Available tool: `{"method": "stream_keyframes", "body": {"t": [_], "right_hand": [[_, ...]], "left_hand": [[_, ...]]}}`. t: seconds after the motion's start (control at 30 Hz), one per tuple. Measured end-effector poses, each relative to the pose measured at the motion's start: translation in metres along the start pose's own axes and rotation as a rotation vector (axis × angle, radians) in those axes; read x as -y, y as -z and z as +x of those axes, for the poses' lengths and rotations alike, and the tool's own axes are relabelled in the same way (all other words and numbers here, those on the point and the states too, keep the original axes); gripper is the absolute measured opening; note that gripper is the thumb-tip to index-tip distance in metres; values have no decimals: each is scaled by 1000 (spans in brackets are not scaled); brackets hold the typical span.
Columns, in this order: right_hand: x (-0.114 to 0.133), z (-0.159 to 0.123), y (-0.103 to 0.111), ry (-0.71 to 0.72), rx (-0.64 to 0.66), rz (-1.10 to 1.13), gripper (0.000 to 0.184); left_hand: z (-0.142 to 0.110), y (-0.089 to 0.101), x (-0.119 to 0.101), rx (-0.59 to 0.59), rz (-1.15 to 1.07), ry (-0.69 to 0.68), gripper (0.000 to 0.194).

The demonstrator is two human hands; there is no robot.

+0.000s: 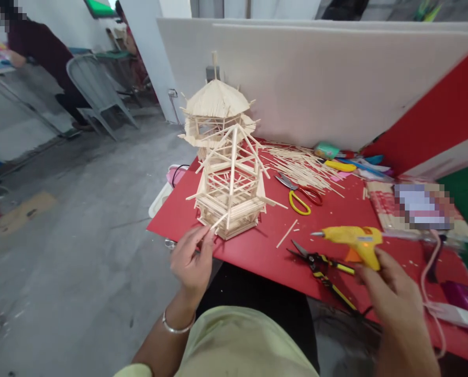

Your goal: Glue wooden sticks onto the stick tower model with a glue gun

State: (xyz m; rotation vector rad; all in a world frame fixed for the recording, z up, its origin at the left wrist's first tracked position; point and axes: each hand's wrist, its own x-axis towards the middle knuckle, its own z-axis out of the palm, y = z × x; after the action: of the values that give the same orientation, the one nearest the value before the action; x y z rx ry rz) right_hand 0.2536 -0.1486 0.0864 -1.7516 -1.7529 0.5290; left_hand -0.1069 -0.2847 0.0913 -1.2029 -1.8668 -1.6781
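My left hand [192,257] pinches a short wooden stick [219,222] at the near left side of a wooden stick model [234,180]. That model has an open roof frame of sloping sticks over a many-sided base. Behind it rises a taller stick pavilion [217,102] with a covered pointed roof. On the right, my right hand [391,288] is closed round the handle of a yellow glue gun [354,238], whose nozzle points left. Below the glue gun lie black and yellow snips [320,267], with their blades apart. A loose stick [287,234] rests on the table near the snips' tips.
Scissors [297,195] with red and yellow handles and a pile of sticks [302,166] lie on the red table [253,262]. A phone [423,205] is at the right, beside a pink cord [426,272]. White boards stand behind; another person [41,52] sits far left.
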Motion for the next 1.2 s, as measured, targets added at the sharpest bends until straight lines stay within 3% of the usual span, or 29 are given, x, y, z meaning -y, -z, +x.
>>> {"method": "stream_keyframes", "body": {"t": [0.07, 0.13, 0.2, 0.37, 0.6, 0.8, 1.2], "right_hand": [[36, -19, -11, 58, -2, 102, 48], [72, -29, -28, 184, 87, 176, 40], [102, -31, -46, 259, 43, 170, 41], [143, -23, -82, 428, -78, 67, 46], [151, -19, -97, 523, -153, -25, 42], [152, -19, -99, 607, -171, -49, 33], [145, -18, -104, 621, -171, -65, 34]], "left_hand": [[0, -1, 1, 3, 9, -7, 17], [2, -1, 2, 11, 17, -40, 17], [3, -1, 3, 16, 17, -83, 18], [0, 3, 7, 37, 18, -154, 21], [-2, 1, 13, 81, 0, -202, 33], [-4, -2, 14, 97, -2, -201, 30], [-8, -2, 14, 104, 14, -216, 32]]}}
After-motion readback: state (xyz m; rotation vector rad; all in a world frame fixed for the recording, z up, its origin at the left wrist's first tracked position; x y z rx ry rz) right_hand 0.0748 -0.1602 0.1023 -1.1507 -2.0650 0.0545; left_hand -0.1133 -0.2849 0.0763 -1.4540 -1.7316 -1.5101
